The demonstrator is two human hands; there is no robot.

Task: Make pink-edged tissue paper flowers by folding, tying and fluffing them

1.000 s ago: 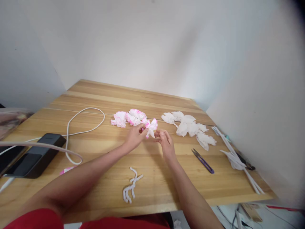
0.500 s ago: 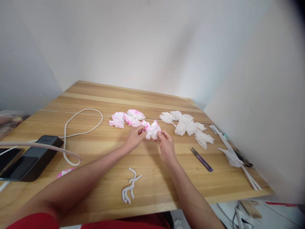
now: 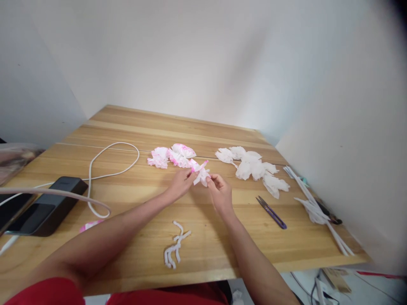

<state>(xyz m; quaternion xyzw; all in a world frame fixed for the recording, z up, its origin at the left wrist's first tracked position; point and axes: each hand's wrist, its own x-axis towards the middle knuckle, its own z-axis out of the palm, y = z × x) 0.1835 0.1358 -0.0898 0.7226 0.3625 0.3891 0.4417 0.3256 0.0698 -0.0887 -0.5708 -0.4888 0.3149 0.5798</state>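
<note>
Here, a pink-edged paper flower (image 3: 201,177) is above the table (image 3: 210,254), clamped by the fingers of the left hand (image 3: 181,184) at one side and the right hand (image 3: 221,194) at the other; purple-handled thread snips (image 3: 272,213) lie farther right.

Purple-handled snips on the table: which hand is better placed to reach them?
Right, likely: the right hand is nearer the purple-handled snips, though it pinches the pink-edged paper; the left hand, also at it, is farther.

The held flower (image 3: 201,176) is white with pink edges.
</note>
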